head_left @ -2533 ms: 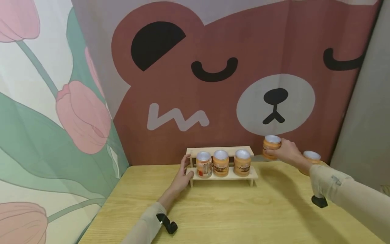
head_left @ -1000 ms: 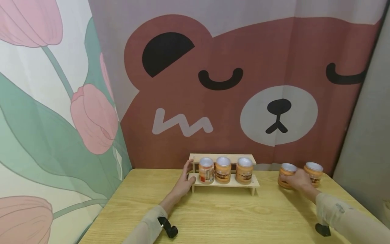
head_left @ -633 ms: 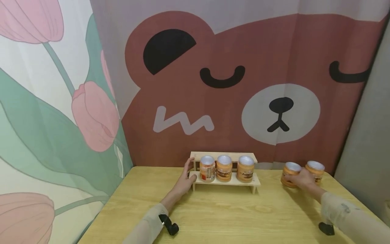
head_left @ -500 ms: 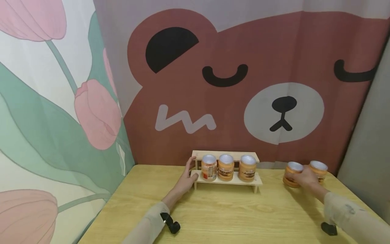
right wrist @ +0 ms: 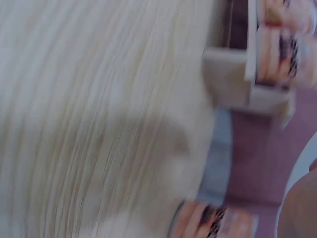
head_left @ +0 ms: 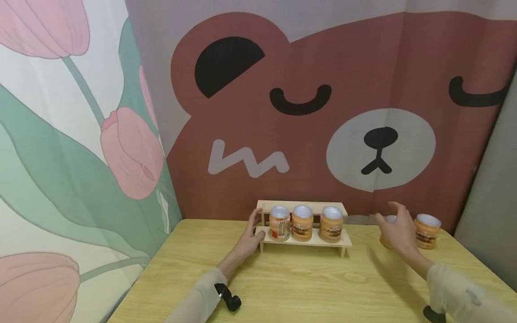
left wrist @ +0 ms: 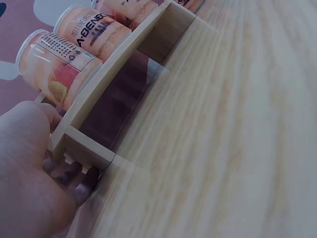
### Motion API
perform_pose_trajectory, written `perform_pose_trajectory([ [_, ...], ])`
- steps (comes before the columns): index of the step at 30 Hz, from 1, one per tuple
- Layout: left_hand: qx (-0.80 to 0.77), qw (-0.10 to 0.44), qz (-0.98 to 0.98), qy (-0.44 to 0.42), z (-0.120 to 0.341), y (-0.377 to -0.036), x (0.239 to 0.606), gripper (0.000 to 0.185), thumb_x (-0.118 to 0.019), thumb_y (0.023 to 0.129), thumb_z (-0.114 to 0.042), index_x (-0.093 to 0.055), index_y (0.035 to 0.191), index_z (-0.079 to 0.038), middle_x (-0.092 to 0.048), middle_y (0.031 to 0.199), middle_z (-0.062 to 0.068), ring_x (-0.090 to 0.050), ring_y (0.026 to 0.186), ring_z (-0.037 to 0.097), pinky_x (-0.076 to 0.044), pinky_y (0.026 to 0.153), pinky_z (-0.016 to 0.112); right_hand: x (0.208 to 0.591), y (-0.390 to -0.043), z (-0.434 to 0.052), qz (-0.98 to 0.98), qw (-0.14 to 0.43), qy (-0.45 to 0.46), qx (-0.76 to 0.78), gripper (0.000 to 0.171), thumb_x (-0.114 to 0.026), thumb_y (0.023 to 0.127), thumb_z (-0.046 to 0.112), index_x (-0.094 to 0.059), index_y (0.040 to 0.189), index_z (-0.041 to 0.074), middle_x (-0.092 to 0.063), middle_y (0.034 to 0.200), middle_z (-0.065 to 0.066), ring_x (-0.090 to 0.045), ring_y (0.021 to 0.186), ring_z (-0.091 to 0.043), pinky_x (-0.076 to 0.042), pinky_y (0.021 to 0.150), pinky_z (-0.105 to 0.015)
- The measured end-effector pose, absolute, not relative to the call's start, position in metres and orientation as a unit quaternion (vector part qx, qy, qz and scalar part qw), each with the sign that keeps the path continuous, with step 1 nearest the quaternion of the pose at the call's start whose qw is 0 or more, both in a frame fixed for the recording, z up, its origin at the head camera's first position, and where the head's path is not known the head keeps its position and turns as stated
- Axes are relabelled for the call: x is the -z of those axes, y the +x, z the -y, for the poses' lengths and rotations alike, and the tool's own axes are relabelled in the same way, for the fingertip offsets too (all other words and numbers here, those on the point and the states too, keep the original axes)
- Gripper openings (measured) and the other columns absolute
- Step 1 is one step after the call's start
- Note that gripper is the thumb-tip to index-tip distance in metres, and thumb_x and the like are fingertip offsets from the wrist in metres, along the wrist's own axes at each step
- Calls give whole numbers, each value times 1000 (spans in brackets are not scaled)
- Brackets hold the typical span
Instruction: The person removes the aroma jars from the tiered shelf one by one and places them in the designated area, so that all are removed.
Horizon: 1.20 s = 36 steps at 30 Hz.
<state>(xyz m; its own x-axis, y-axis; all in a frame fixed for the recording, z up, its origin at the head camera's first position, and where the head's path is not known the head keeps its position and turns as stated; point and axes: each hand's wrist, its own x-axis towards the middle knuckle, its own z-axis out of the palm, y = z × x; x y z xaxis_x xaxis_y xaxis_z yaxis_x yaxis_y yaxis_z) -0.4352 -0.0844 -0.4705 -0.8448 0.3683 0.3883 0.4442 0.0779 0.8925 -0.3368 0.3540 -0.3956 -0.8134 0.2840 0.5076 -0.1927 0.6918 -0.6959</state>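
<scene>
In the head view a small two-step wooden rack (head_left: 344,238) stands on the table. Three orange cans with silvery lids, a left can (head_left: 280,226), a middle can (head_left: 302,226) and a right can (head_left: 331,229), stand upright on its lower step. My left hand (head_left: 246,240) holds the rack's left end; the left wrist view shows fingers around the end leg (left wrist: 89,148). At the right, my right hand (head_left: 401,233) is raised with fingers spread, partly hiding an orange can (head_left: 383,241) on the table. Another can (head_left: 427,234) stands just right of that hand.
The yellow wood-grain table (head_left: 307,287) stretches in front of the rack. Behind it hangs a curtain with a bear print (head_left: 242,193), and a tulip-print curtain (head_left: 133,152) is at the left. A grey surface (head_left: 492,193) borders the right side.
My right hand has carried a can rightward and down onto the table beside the other can, then let go, its fingers opening and lifting. The left hand stays on the rack.
</scene>
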Motion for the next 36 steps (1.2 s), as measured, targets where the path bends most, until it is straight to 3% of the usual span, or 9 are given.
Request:
perform_pose_trajectory([
  [5,625,24,732,-270,86,-434,470,76,-52,101,-2,-21,160,-39,-18,164,9,-21,148,32,-27,108,61,387,-321,-322,830,362,-6,-424,52,-55,104,29,-45,146,-1,-51,141,-23,-49,122,-41,-40,90,-44],
  [11,619,38,739,-263,98,-432,473,76,-53,101,-2,-21,161,-35,-20,163,8,-22,147,33,-29,105,59,389,-315,-283,792,403,43,-456,45,-56,105,26,-50,141,1,-56,135,-16,-50,125,-33,-36,99,-30],
  [14,612,40,743,-269,98,-431,473,77,-53,100,-1,-21,161,-34,-21,164,8,-22,148,34,-23,110,63,394,-311,-272,779,424,49,-458,42,-58,104,23,-52,141,4,-58,133,-11,-51,121,-28,-33,94,-24],
  [19,614,43,739,-276,88,-434,473,77,-55,100,-2,-21,160,-35,-19,164,6,-22,148,33,-17,113,62,403,-309,-262,769,432,53,-468,42,-60,102,21,-52,141,7,-57,133,-8,-50,122,-26,-32,97,-30],
  [21,619,39,736,-273,85,-434,472,77,-55,100,-3,-22,160,-37,-19,164,4,-23,147,31,-23,110,61,407,-312,-259,771,421,51,-474,44,-61,102,23,-51,142,7,-56,135,-10,-49,124,-27,-33,97,-33],
  [25,625,35,732,-271,81,-434,472,77,-55,100,-3,-22,160,-38,-21,163,6,-25,145,30,-32,101,57,416,-319,-254,776,379,42,-502,54,-60,103,32,-43,147,4,-52,138,-14,-47,127,-30,-34,99,-38],
  [30,623,37,733,-271,81,-435,473,76,-53,100,0,-23,159,-37,-19,163,5,-25,146,29,-26,107,57,424,-324,-251,790,304,54,-529,67,-54,106,39,-28,158,6,-41,150,-17,-45,131,-37,-37,99,-52],
  [36,622,38,736,-264,83,-434,474,76,-52,100,0,-22,160,-36,-20,163,8,-24,146,32,-28,104,56,428,-325,-249,800,237,100,-543,75,-54,105,41,-17,163,8,-30,158,-21,-40,136,-40,-36,103,-56],
])
